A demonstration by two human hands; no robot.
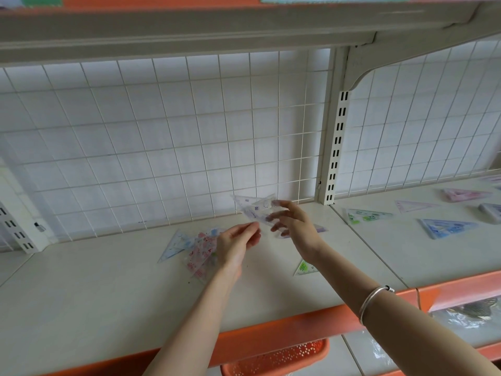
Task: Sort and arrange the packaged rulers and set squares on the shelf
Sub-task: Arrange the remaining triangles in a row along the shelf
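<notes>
Above the cream shelf point(108, 289), my right hand point(294, 226) holds a clear packaged set square point(253, 206) with blue print, fingers spread along its edge. My left hand point(235, 244) meets the pack's lower left corner and seems to pinch it with thumb and fingertips. Under my left hand lies a small pile of packs: a blue set square point(176, 245) and a pink patterned ruler pack point(200, 253). A green set square point(305, 267) lies beneath my right wrist.
Several more packaged set squares lie spread on the right shelf section, among them a green one point(366, 215), a pink one point(416, 205) and a blue one point(447, 227). A wire grid back panel point(162, 145) closes the rear. An orange basket point(276, 356) sits below the shelf lip.
</notes>
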